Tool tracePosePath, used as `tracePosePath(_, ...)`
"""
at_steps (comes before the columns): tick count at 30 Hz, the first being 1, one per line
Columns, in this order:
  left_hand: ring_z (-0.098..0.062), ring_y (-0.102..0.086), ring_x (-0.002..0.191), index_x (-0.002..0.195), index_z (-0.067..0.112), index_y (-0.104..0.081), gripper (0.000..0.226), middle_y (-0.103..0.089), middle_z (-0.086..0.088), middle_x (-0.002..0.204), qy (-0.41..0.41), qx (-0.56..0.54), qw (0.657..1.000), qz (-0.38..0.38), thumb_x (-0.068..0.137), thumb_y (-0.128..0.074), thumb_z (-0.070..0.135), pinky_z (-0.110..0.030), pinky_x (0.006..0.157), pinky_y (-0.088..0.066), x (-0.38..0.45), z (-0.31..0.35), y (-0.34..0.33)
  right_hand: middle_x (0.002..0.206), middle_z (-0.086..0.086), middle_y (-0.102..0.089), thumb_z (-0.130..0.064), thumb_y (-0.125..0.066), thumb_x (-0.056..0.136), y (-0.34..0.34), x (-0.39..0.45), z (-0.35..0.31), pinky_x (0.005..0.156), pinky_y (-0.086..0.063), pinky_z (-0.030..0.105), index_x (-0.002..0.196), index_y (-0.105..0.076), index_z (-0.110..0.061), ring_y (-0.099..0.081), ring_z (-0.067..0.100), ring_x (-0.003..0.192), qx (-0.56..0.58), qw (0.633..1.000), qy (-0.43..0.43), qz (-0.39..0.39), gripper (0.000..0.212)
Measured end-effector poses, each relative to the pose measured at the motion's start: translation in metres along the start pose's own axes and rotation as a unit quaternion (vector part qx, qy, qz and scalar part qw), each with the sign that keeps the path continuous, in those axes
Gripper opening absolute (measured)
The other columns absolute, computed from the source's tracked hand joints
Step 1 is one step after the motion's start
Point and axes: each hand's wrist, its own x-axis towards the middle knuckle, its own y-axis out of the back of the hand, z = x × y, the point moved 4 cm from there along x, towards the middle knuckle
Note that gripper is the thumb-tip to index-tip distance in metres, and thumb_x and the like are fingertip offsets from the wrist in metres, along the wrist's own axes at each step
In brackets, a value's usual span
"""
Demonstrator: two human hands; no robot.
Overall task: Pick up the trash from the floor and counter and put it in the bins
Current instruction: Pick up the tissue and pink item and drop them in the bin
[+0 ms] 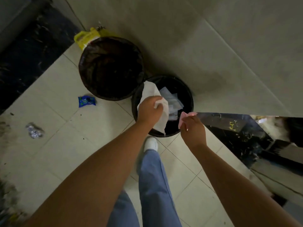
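Observation:
Two round black bins stand on the tiled floor. The nearer bin [188,97] holds clear plastic scraps [170,102]. My left hand [149,110] hovers over that bin's left rim, shut on a large white paper sheet [150,92] that hangs into the opening. At the bin's right rim my right hand [193,128] pinches a small pink scrap [183,117]. The farther bin [111,68] has a dark liner and looks empty. On the floor to the left lie a blue wrapper [86,101] and a crumpled silver wrapper [34,130].
A yellow plastic jug [86,38] stands behind the farther bin against the wall. A dark marble strip [24,51] runs along the upper left. A dark marble ledge [237,133] juts out on the right. My leg and white shoe [151,143] are just before the nearer bin.

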Motion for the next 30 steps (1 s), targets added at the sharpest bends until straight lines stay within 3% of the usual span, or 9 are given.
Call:
tracePosePath(2,-0.025,-0.045,0.132,0.133,0.01,-0.052,0.038,-0.047,-0.01,0.144,0.028,0.014,0.999,-0.026,0.096,-0.045,0.006,-0.027,0.107,-0.036,0.024,-0.008,-0.022,0.129,0.023,-0.055,-0.003,-0.04,0.094,-0.008,0.021,0.011,0.096,-0.043,0.031,0.121,-0.054,0.006,-0.053,0.032,0.116,0.004,1.0,-0.005,-0.029,0.032)
tracePosePath(6,-0.033,-0.036,0.136,0.144,0.012,-0.036,0.055,-0.034,-0.016,0.149,0.057,0.182,0.971,-0.143,0.092,-0.052,0.009,-0.04,0.113,-0.034,0.046,-0.048,-0.054,0.143,0.018,-0.042,-0.007,-0.046,0.091,-0.041,0.055,0.022,0.106,-0.037,0.032,0.133,-0.046,-0.005,-0.043,0.032,0.129,0.01,0.99,0.009,-0.143,0.042)
tracePosePath(10,-0.033,-0.028,0.14,0.145,0.012,-0.029,0.055,-0.022,-0.015,0.154,0.105,0.322,0.929,-0.15,0.094,-0.049,0.016,-0.044,0.113,-0.032,0.04,-0.072,-0.047,0.142,0.019,-0.043,-0.009,-0.047,0.091,-0.056,0.066,0.027,0.107,-0.036,0.033,0.135,-0.045,-0.006,-0.041,0.033,0.13,-0.014,0.98,0.0,-0.198,0.044)
tracePosePath(16,-0.029,-0.023,0.143,0.144,0.009,-0.03,0.053,-0.029,-0.013,0.152,0.097,0.425,0.895,-0.092,0.093,-0.045,0.014,-0.041,0.115,-0.027,0.019,-0.083,-0.003,0.143,0.016,-0.045,-0.018,-0.046,0.093,-0.058,0.059,0.002,0.108,-0.039,0.042,0.134,-0.047,-0.009,-0.041,0.035,0.13,-0.063,0.981,0.065,-0.174,0.041)
tracePosePath(18,-0.029,-0.02,0.145,0.144,0.009,-0.028,0.052,-0.028,-0.014,0.153,0.099,0.446,0.887,-0.064,0.095,-0.043,0.016,-0.042,0.118,-0.023,0.005,-0.086,0.02,0.151,0.011,-0.034,-0.029,-0.043,0.095,-0.056,0.055,-0.022,0.112,-0.032,0.047,0.14,-0.038,-0.014,-0.03,0.035,0.138,-0.114,0.976,0.101,-0.155,0.048)
tracePosePath(20,-0.028,-0.006,0.149,0.15,0.012,-0.017,0.055,-0.013,-0.012,0.16,0.104,0.454,0.885,-0.03,0.1,-0.035,0.028,-0.043,0.121,-0.013,-0.011,-0.091,0.05,0.159,0.006,-0.015,-0.04,-0.035,0.096,-0.058,0.047,-0.054,0.118,-0.017,0.049,0.147,-0.021,-0.018,-0.013,0.033,0.145,-0.157,0.967,0.135,-0.147,0.056)
tracePosePath(23,-0.027,0.005,0.15,0.152,0.016,-0.01,0.059,0.001,-0.01,0.162,0.118,0.439,0.89,0.043,0.101,-0.027,0.041,-0.043,0.122,-0.005,-0.036,-0.107,0.104,0.161,0.005,-0.001,-0.048,-0.028,0.096,-0.067,0.031,-0.116,0.12,-0.005,0.051,0.149,-0.01,-0.02,0.002,0.031,0.147,-0.165,0.959,0.195,-0.122,0.062)
tracePosePath(27,-0.027,0.006,0.15,0.152,0.017,-0.01,0.061,0.001,-0.012,0.162,0.159,0.384,0.898,0.146,0.1,-0.027,0.043,-0.043,0.122,-0.001,-0.062,-0.151,0.172,0.161,0.003,0.001,-0.05,-0.03,0.095,-0.088,0.008,-0.198,0.119,0.0,0.051,0.149,-0.01,-0.023,0.005,0.03,0.148,-0.172,0.939,0.286,-0.084,0.063)
tracePosePath(30,-0.028,0.007,0.15,0.152,0.017,-0.008,0.062,0.003,-0.014,0.161,0.204,0.349,0.897,0.178,0.1,-0.026,0.044,-0.044,0.122,-0.001,-0.075,-0.204,0.206,0.161,0.001,0.006,-0.051,-0.026,0.095,-0.121,-0.002,-0.245,0.12,0.003,0.05,0.149,-0.004,-0.025,0.009,0.029,0.147,-0.216,0.921,0.315,-0.079,0.063)
